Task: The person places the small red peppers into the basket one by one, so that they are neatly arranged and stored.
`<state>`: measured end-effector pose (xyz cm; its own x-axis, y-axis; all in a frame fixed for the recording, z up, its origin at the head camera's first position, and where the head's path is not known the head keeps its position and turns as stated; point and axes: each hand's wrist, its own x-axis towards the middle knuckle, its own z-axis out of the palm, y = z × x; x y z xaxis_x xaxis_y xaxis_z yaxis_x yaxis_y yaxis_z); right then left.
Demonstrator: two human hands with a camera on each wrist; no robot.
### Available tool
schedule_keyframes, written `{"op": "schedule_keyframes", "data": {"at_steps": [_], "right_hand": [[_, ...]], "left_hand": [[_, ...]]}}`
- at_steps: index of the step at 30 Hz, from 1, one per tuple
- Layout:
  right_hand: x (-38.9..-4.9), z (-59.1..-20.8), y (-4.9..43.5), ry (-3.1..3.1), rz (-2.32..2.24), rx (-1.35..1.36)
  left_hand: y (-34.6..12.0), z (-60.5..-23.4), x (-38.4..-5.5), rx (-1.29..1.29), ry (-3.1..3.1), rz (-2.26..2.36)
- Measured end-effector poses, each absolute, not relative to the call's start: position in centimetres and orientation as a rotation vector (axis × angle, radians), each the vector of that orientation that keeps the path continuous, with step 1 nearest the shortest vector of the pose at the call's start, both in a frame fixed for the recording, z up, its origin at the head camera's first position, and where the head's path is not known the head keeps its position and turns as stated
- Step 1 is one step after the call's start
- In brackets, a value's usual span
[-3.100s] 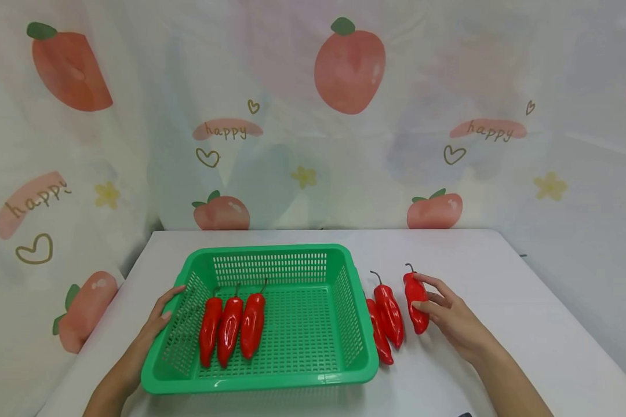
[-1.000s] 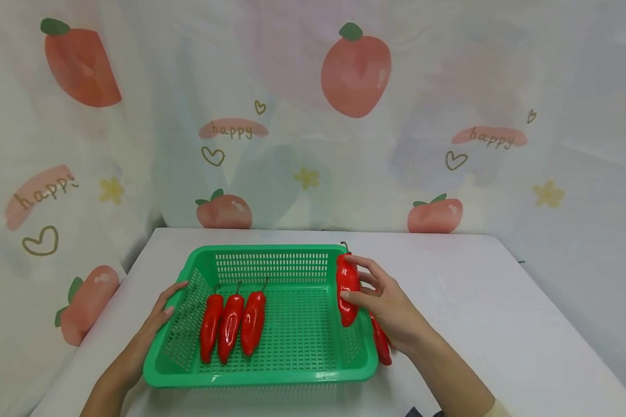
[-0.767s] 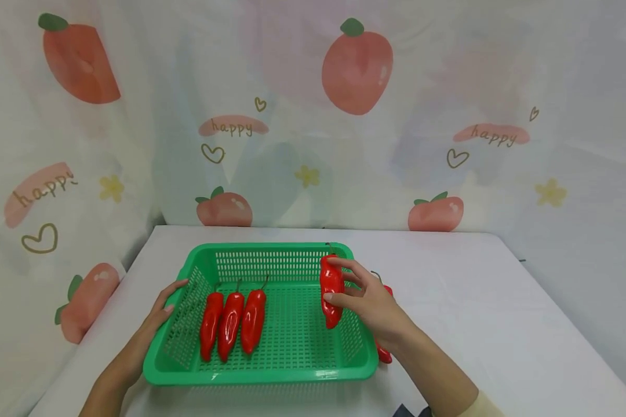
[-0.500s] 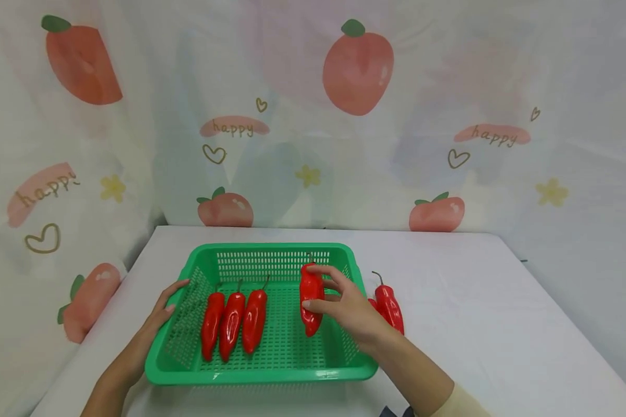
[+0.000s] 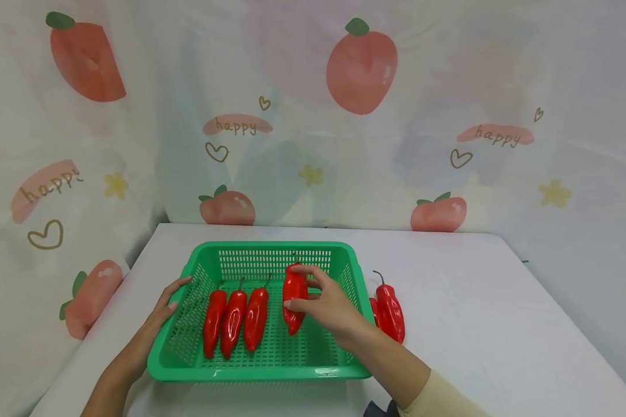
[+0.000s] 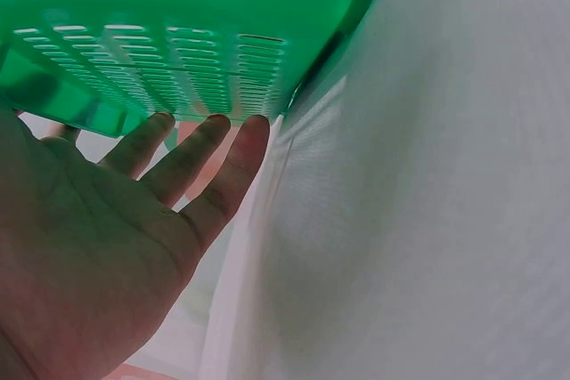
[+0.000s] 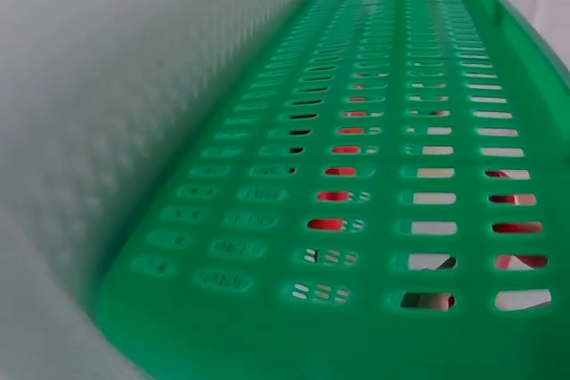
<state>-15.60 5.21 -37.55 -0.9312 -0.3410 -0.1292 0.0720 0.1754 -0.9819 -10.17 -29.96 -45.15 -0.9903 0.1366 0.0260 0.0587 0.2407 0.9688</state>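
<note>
Our right hand [image 5: 327, 302] pinches a red chili pepper [image 5: 293, 288] inside the green basket [image 5: 261, 374]; our left hand [image 5: 148, 331], spread, touches the basket's left side. We should release it low, gently.

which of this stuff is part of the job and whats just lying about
Seemingly part of the job:
green basket
three red peppers inside it
held red pepper, in the right grip
two loose red peppers beside the basket

Seemingly apart from it:
patterned backdrop
dark object at the bottom edge, mostly cut off
</note>
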Motion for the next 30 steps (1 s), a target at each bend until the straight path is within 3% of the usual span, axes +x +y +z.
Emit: {"op": "schedule_keyframes", "data": {"at_steps": [30], "right_hand": [[-17.2, -41.2, 1.3, 2.158, -1.629, -0.159]], "left_hand": [[-29.7, -45.2, -10.4, 0.294, 2.419, 1.929]]}}
